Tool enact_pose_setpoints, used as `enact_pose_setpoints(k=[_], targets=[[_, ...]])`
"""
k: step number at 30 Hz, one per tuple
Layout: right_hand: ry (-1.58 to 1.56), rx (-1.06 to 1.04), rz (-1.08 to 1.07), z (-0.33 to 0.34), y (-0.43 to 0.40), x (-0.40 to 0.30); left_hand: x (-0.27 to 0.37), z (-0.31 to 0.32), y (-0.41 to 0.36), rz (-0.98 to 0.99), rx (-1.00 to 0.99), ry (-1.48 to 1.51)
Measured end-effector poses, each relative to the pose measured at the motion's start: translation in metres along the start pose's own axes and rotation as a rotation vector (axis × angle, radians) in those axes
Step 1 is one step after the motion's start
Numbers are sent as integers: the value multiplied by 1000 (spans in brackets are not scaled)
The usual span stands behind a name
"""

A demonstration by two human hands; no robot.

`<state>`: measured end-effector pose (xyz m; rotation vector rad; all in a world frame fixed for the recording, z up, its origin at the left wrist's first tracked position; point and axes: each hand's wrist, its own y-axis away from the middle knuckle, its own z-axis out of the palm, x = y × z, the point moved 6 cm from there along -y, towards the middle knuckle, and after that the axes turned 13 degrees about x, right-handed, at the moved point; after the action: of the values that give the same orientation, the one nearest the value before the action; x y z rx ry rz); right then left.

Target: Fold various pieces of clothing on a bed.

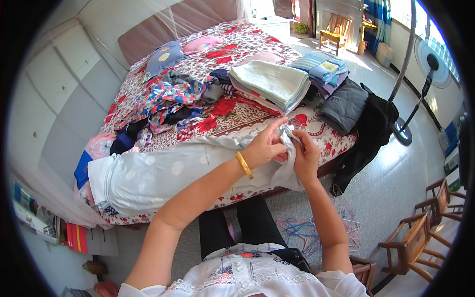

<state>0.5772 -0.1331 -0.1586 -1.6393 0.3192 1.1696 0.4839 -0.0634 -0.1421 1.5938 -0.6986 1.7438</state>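
A pale grey garment [174, 167] with white dots lies stretched along the near edge of the bed, its left end showing a white band. At its right end my right hand [307, 154] pinches a gathered fold of the cloth between thumb and fingers. My left hand [264, 145], below a gold-coloured bangle [243, 165], grips the same bunched part, with its index finger extended. A small white tag shows between the hands. The cloth inside my left palm is partly hidden by the fingers.
Behind the hands stands a stack of folded cloths [271, 83]. Rumpled patterned clothes [170, 96] lie left on the flowered bedsheet [222, 107]. Black clothing [367, 137] hangs off the right corner. Several hangers [300, 230], wooden stools [412, 237] and a standing fan [432, 63] are on the floor.
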Motion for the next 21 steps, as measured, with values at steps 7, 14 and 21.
enact_pose_setpoints(k=[7,14,21], targets=[[-89,-43,-1,-2,7,-3,10,-10,8,91,-122,-123],[-43,-43,-78,-3,8,-20,33,-12,3,492,95,-834],[-429,46,103,-4,7,-24,57,-7,-3,1052,239,-824]])
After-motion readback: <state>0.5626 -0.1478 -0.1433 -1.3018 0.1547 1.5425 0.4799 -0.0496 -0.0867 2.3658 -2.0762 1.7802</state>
